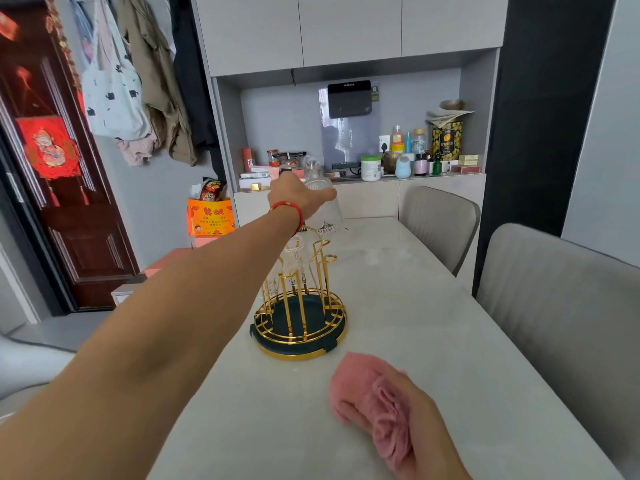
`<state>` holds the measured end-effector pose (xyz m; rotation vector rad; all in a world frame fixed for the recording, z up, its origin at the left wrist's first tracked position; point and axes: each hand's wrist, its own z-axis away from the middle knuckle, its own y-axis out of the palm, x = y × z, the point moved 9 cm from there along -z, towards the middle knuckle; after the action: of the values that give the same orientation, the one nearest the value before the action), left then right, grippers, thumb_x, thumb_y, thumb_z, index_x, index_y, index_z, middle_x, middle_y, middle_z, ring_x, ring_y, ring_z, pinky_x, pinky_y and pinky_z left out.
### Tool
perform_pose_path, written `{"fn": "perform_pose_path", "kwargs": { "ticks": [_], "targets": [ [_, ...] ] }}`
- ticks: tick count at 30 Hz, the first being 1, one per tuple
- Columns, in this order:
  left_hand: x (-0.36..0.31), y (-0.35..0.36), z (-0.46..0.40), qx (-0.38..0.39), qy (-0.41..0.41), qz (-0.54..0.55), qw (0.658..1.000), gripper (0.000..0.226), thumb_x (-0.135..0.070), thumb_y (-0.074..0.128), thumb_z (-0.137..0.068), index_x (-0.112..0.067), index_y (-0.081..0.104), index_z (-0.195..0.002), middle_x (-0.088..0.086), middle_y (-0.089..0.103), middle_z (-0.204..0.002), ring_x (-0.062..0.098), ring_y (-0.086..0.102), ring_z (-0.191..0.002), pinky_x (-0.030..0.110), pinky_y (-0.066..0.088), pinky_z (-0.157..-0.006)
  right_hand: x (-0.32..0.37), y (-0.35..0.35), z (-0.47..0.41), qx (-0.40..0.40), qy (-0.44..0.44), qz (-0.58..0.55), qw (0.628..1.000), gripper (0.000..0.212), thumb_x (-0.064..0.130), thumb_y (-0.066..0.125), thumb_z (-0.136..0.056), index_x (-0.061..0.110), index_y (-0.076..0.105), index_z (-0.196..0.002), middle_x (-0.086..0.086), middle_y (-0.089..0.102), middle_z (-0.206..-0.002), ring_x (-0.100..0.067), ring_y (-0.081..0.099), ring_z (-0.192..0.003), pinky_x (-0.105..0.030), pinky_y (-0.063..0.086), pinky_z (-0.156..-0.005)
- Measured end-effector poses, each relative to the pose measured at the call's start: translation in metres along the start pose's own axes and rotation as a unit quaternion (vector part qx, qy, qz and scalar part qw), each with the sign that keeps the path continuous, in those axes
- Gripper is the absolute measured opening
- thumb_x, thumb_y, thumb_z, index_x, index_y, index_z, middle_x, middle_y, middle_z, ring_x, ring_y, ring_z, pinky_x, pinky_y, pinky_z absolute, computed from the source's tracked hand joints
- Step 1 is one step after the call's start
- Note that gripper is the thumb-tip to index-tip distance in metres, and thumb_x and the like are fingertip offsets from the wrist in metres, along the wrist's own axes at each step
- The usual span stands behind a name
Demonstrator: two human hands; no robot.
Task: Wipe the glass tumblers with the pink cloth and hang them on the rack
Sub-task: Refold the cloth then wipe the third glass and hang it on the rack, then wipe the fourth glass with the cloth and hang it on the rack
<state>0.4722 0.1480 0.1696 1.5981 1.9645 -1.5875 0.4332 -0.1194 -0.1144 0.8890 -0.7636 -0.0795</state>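
A gold wire rack (300,317) on a dark green round tray stands mid-table, with clear glass tumblers (289,258) hanging upside down on its left pegs. My left hand (294,195) reaches far over the rack, and its thumb and fingers wrap round a clear patterned glass (325,206) at the table's far end. Whether that glass is lifted off the table I cannot tell. My right hand (408,424) rests near the front of the table and grips the bunched pink cloth (370,396).
The pale table (433,306) has two grey chairs (554,306) along its right side. Behind it a counter niche (363,174) holds bottles, jars and boxes. An orange box (209,218) stands left of the table's far end.
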Motion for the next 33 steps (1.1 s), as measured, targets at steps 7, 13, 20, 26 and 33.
{"fn": "perform_pose_path", "kwargs": {
  "ticks": [7, 13, 20, 26, 33],
  "targets": [
    [0.01, 0.035, -0.004, 0.076, 0.013, -0.082, 0.994, 0.053, -0.055, 0.084, -0.073, -0.014, 0.051, -0.078, 0.002, 0.053, -0.074, 0.016, 0.053, -0.066, 0.027, 0.045, -0.054, 0.003, 0.005, 0.009, 0.027, -0.008, -0.001, 1.0, 0.033, 0.001, 0.066, -0.084, -0.005, 0.058, -0.115, -0.005, 0.05, -0.103, -0.048, 0.057, -0.092, -0.074, 0.051, -0.068],
    [0.016, 0.064, -0.005, 0.174, 0.021, -0.239, 0.955, 0.072, -0.061, 0.082, -0.07, -0.011, 0.051, -0.111, 0.009, 0.061, -0.101, 0.028, 0.06, -0.096, 0.039, 0.055, -0.083, 0.0, 0.006, 0.008, 0.016, -0.005, 0.007, 1.0, 0.037, 0.007, 0.071, -0.07, 0.0, 0.058, -0.104, -0.01, 0.052, -0.103, -0.049, 0.058, -0.094, -0.072, 0.053, -0.072],
    [0.04, 0.092, -0.019, 0.254, -0.001, -0.4, 0.88, 0.14, -0.087, 0.064, -0.018, -0.018, 0.05, -0.139, 0.011, 0.06, -0.124, 0.036, 0.053, -0.118, 0.053, 0.049, -0.101, -0.004, -0.002, 0.0, 0.023, -0.002, 0.041, 0.999, 0.066, 0.011, 0.072, -0.07, -0.006, 0.054, -0.131, -0.018, 0.056, -0.124, -0.051, 0.059, -0.113, -0.07, 0.052, -0.088],
    [0.006, 0.043, 0.002, 0.181, 0.099, -0.368, 0.907, 0.069, -0.074, 0.055, -0.087, -0.01, 0.06, -0.112, 0.012, 0.064, -0.116, 0.038, 0.053, -0.118, 0.052, 0.044, -0.106, 0.004, -0.009, 0.004, -0.044, -0.11, 0.257, 0.959, 0.021, 0.005, 0.074, -0.087, 0.003, 0.071, -0.108, -0.033, 0.07, -0.101, -0.053, 0.07, -0.086, -0.064, 0.058, -0.077],
    [0.012, -0.103, 0.117, 0.102, 0.256, -0.44, 0.855, 0.044, -0.053, 0.058, -0.093, -0.024, 0.069, -0.124, 0.009, 0.06, -0.126, 0.036, 0.042, -0.13, 0.054, 0.043, -0.101, 0.014, 0.019, 0.057, -0.096, -0.251, 0.453, 0.85, 0.01, 0.034, 0.076, -0.078, 0.029, 0.068, -0.081, -0.001, 0.068, -0.062, -0.017, 0.056, -0.044, -0.024, 0.04, -0.039]
  ]
}}
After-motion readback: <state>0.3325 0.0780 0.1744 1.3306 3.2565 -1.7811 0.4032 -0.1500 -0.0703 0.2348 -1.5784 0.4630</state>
